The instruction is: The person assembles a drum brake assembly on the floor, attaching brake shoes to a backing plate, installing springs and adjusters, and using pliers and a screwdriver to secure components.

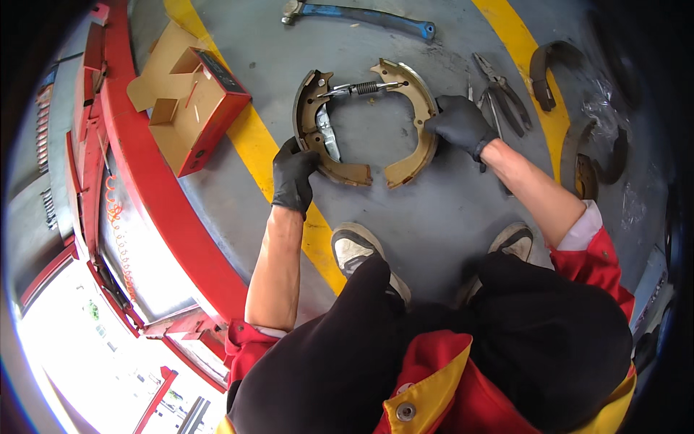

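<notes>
Two curved brake shoes face each other in a ring above the grey floor. My left hand [295, 172], in a black glove, grips the lower outer side of the left brake shoe [306, 108]. The right brake shoe [419, 94] is pinched at its outer side by my gloved right hand [463, 124]. Across the top, an adjuster bar with a coil spring [363, 88] links the two shoes. A silvery lever [329, 134] runs along the inside of the left shoe. At the bottom, the shoe ends stand apart with a gap between them.
An opened cardboard box [195, 108] lies at the left beside a red metal frame [155, 188]. A blue-handled hammer [365, 16] is at the far side. Pliers [506, 94] lie right of my right hand. More brake shoes [553, 69] and clear plastic wrap [603, 108] are farther right.
</notes>
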